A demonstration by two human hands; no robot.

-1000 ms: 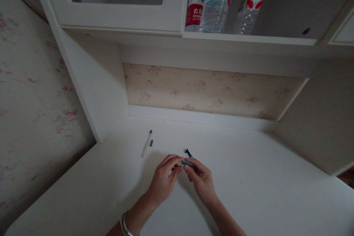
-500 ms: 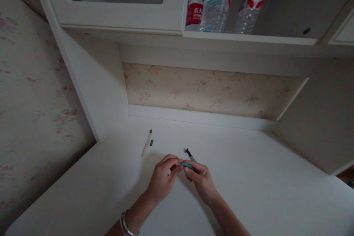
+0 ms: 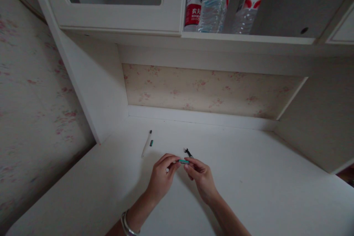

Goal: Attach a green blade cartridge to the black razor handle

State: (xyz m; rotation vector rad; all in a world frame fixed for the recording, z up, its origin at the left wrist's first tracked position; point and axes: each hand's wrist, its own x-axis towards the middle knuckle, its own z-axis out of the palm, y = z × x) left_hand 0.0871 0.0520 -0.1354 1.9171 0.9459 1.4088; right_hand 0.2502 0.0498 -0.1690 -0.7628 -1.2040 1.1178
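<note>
A small green-and-black bar, which looks like a razor cartridge (image 3: pixel 183 161), is pinched between my two hands just above the white desk. My left hand (image 3: pixel 162 175) grips its left end between thumb and fingers. At the other end, the thumb and fingertips of my right hand (image 3: pixel 201 177) close on it. Just beyond my right fingers lies what looks like a razor handle (image 3: pixel 188 152) with a black forked head; my hand hides its lower part. Farther left, a second green-and-black cartridge (image 3: pixel 151 143) rests beside a slim white toothbrush (image 3: pixel 146 143) with a dark head.
The white desk (image 3: pixel 265 184) has side panels and a low back ledge (image 3: pixel 199 115). An overhead cabinet (image 3: pixel 118 18) juts out above, with plastic bottles (image 3: pixel 214 13) on its open shelf. Flowered wallpaper (image 3: pixel 33 99) covers the wall on the left.
The held cartridge has shifted slightly left and up and now lies more level. My right fingers have slid toward its right end and cover more of the razor handle.
</note>
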